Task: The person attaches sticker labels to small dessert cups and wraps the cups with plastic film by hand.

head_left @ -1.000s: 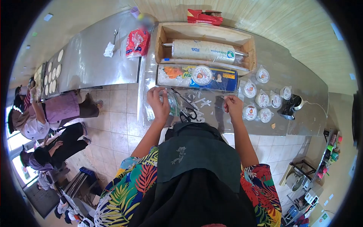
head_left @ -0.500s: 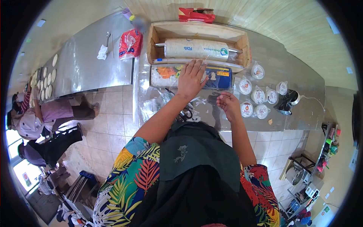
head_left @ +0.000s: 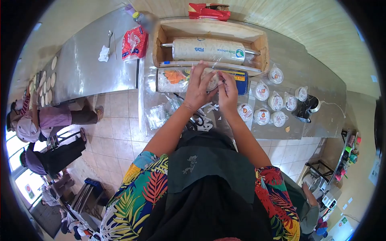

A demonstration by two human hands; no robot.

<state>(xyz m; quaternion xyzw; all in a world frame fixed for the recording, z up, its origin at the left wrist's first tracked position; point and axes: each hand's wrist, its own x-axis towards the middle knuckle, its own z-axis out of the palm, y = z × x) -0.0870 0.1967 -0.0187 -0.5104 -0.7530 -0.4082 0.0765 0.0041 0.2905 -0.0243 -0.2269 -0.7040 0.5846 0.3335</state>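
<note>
My left hand (head_left: 197, 88) curls its fingers over a round, pale, speckled plastic-wrapped pack (head_left: 212, 79), with the thumb at its lower edge. On the other side, my right hand (head_left: 228, 90) pinches the pack's right edge between bent fingers. Both hands are above a long printed box (head_left: 171, 80) with a flower picture and a dark blue end. Behind it, a roll of clear film (head_left: 207, 51) sits on a metal rod in a wooden holder (head_left: 263, 48). What the fingertips grip under the pack is hidden.
Several round wrapped packs (head_left: 262, 116) with printed labels stand at the right, beside a black object (head_left: 305, 109) with a cord. Scissors (head_left: 197, 119) and plastic scraps (head_left: 157, 116) lie near my apron. A red bag (head_left: 134, 43) is at the left. Other people (head_left: 54, 120) work farther left.
My right hand has moved up and left to join my left hand at the round pack. A labelled pack now shows where my right hand was.
</note>
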